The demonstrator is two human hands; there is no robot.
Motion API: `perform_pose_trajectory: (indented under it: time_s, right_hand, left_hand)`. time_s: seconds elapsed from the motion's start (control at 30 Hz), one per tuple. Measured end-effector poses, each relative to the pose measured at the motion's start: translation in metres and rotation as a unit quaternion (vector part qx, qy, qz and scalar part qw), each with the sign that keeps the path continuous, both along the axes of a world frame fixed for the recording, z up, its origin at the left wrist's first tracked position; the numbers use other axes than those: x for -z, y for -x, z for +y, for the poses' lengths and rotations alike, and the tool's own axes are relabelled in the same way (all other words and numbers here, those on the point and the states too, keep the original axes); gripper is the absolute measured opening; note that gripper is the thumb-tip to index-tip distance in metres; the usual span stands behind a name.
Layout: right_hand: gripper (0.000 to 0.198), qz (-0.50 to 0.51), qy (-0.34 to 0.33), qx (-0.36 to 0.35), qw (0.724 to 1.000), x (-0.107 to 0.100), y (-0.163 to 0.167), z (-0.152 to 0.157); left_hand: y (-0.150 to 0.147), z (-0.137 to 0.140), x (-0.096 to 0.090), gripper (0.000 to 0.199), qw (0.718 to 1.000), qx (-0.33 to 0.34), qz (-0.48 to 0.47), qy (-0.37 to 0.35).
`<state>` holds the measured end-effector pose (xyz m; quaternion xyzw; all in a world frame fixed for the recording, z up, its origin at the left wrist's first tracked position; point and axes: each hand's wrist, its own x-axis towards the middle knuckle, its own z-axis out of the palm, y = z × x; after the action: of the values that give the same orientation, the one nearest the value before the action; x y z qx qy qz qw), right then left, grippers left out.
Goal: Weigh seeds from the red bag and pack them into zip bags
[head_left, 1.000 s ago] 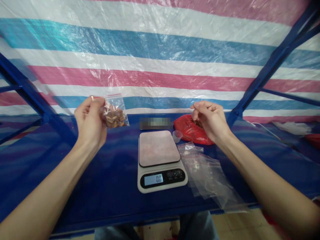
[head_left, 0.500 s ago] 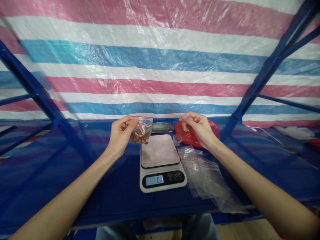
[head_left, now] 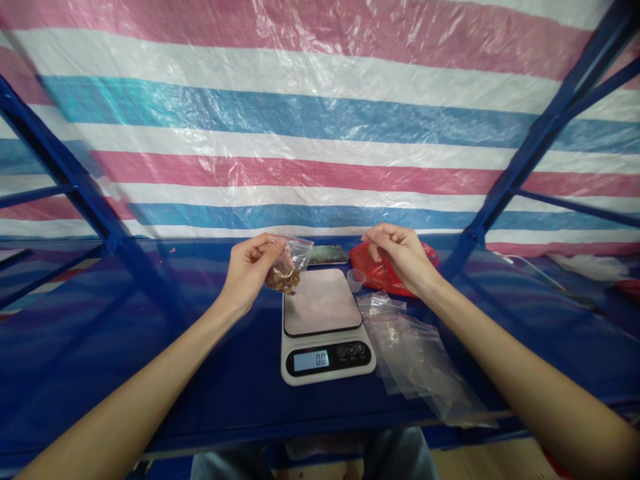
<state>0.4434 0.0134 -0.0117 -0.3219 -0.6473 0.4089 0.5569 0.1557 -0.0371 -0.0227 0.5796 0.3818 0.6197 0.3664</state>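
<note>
Pinched at its upper left edge in my left hand (head_left: 253, 270) is a small clear zip bag (head_left: 299, 257) with a red line along its top. Several small brownish-gold pieces (head_left: 283, 278) lie in its bottom. The bag hangs over the far left corner of a white digital scale (head_left: 324, 303), whose display (head_left: 311, 360) reads 0.0. My right hand (head_left: 399, 257) is closed, its thumb and fingers drawn together above a red plastic bag (head_left: 367, 267). Whether anything small is between those fingertips is hidden.
A small clear cup (head_left: 356, 280) stands beside the scale's far right corner. Several clear zip bags (head_left: 425, 360) overlap to the right of the scale. Behind it lies a dark flat rectangular object (head_left: 327, 255). Blue frame posts (head_left: 530, 147) and a striped sheet (head_left: 300, 170) bound the blue table (head_left: 225, 393).
My left hand has shifted slightly right, and the zip bag has tilted and come further over the scale. My right hand stays almost in place; the display still reads 0.0.
</note>
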Motion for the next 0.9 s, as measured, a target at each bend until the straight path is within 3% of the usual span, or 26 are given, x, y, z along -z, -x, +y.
perform_pose_trajectory:
  time_s: [0.4,0.9]
  right_hand:
    - [0.030,-0.056,0.026,-0.085,0.994,0.006,0.019,-0.021]
    - [0.031,-0.079,0.052,-0.115,0.989,0.006,0.024,-0.030]
  left_hand:
    - [-0.005,-0.003,0.001,0.033,1.000,0.012,0.007,-0.002]
    - [-0.010,-0.009,-0.002,0.034,0.999,0.041,0.016,0.009]
